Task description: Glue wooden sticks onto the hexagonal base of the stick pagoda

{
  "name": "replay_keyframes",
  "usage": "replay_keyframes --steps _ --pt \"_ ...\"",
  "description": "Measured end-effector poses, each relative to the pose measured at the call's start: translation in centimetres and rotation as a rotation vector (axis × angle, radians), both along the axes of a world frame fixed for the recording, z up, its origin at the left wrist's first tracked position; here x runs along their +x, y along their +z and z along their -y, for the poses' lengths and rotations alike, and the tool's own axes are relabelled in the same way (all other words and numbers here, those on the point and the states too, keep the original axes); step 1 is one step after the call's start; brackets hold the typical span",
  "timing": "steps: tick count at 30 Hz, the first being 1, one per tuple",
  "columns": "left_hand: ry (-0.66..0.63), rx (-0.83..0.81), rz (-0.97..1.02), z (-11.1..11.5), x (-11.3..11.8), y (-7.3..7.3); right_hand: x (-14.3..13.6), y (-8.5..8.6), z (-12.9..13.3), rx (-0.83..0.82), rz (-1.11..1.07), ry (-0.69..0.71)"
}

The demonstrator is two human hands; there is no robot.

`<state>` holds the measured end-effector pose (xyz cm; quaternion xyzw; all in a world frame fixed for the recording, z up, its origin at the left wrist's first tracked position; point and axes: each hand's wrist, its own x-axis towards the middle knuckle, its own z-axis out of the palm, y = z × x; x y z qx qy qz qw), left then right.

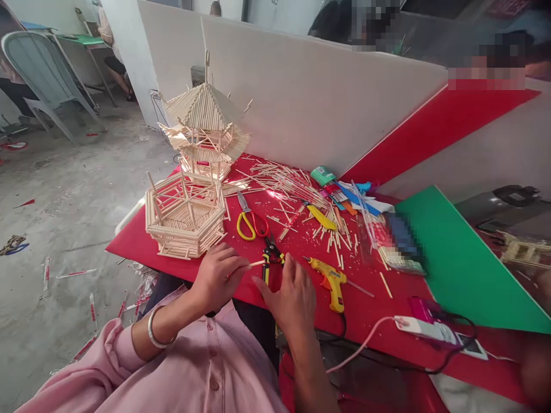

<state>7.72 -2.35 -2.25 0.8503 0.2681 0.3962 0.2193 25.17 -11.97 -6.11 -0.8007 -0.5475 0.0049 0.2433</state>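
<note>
One thin stick (257, 264) just below the frame's centre, pinched in closed fingers of the left hand (219, 276), probably light, stiff but breakable, so best held gently near its middle, with the right hand (293, 298) open beside the pliers (266, 268), contact unclear.

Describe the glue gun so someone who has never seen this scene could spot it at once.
On the red table, look just to the right of the person's right hand. There lies the yellow glue gun, with a thin stick behind it. Its pistol shape and dark cord set it apart from the yellow knife farther back.
</note>
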Motion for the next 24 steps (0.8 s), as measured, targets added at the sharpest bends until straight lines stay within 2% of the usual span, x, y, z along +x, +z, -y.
replay_keyframes --steps 3,8,11,14,17,20,24 --pt "-0.014 -0.225 0.025 -0.8 1.5 -1.3 0.6 -0.5 0.2 -0.236 0.067 -0.054" --pt "0.021 -0.537 0.021 -2.2 2.9 -2.5 2.1 0.8 -0.8 -0.381 -0.040 -0.104" --pt "0.040 -0.656 0.042 -2.7 3.4 -2.9 4.1 1.3 -0.4 -0.332 -0.401 -0.124" --pt "0.052 -0.717 0.064 -3.1 3.7 -3.0 5.6 1.6 0.8 -0.280 -1.040 -0.128" --pt "0.052 -0.758 0.077 -3.5 4.1 -3.0 5.3 2.2 2.0 -0.324 -1.589 -0.058" --pt "0.062 -0.782 0.083 -3.9 4.3 -3.0 3.6 2.5 2.8 -0.313 -1.764 0.071" --pt "0.074 -0.738 0.069 -4.3 4.3 -2.9 1.3 1.8 3.8 -0.302 -1.680 0.168"
